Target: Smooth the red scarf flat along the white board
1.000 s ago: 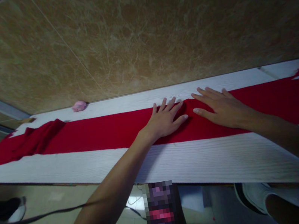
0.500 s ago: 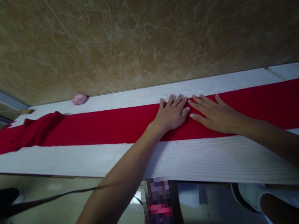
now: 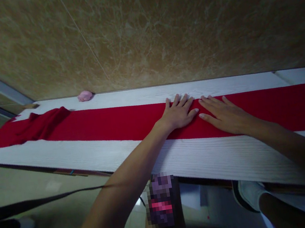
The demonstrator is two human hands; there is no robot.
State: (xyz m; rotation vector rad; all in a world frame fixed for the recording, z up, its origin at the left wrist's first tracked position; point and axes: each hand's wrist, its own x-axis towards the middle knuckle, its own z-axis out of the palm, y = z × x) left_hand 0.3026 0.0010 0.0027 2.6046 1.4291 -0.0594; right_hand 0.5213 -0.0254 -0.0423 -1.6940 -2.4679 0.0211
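Observation:
A long red scarf (image 3: 113,124) with fringed ends lies lengthwise along a white wood-grain tabletop (image 3: 219,153). Its middle and right part are flat, while the left part is bunched into folds. My left hand (image 3: 180,114) rests palm down on the middle of the scarf, fingers spread towards the wall. Just to the right, my right hand (image 3: 222,115) also lies flat on the fabric, its fingers stretched out. The two thumbs point at each other with a narrow gap between them. Neither hand grips the cloth.
Behind the scarf, a small pink object (image 3: 85,96) sits against the brown marbled wall (image 3: 140,35). A small brown block (image 3: 31,106) is at the far left corner. A dark strap (image 3: 45,202) crosses at lower left. Feet and a white shoe (image 3: 252,192) show below the table edge.
The view has tilted and shifted slightly, so the scarf's left end appears higher. Both hands stay flat on the scarf, with the gap between them slightly wider.

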